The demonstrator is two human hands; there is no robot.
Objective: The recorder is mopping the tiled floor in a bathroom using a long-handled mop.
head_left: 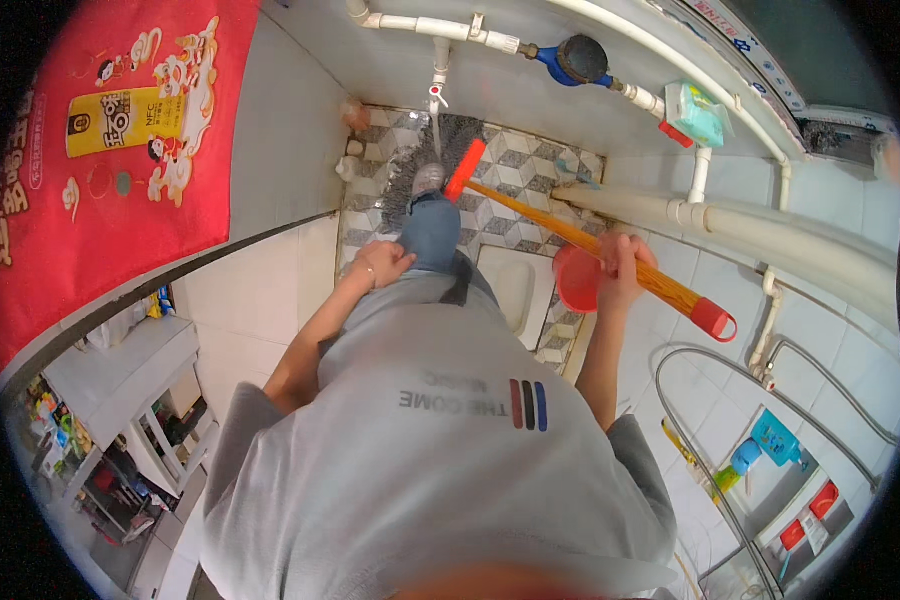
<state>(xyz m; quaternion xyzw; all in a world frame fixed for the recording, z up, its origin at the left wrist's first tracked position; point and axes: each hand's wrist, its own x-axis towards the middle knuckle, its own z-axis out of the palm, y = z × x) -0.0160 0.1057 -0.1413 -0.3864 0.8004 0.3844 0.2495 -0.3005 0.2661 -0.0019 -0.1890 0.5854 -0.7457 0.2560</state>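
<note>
I see the mop [570, 238] running slantwise across the middle of the view: its wooden handle rises from a red socket low by the patterned floor [510, 165] up to a red cap with a loop at the right. The grey mop head [410, 165] lies spread on the floor tiles, right under the tap [436, 95], and a thin stream of water falls onto it. My right hand [622, 268] is wrapped around the upper part of the handle, fingers clenched on the wood. My left hand [382, 264] rests on my raised knee [432, 232] in blue jeans, fingers loosely curled and holding nothing. One foot in a grey shoe [428, 180] stands on the mop head.

Just behind the right hand sits a red basin [576, 280], and beside it a white squat pan [515, 290] set into the floor. White pipes [740, 225] run along the tiled wall at the right, with a blue water meter [578, 60] up on the supply line. A red poster [100, 150] covers the wall at the left, and a white shelf [120, 385] with small clutter stands below it.
</note>
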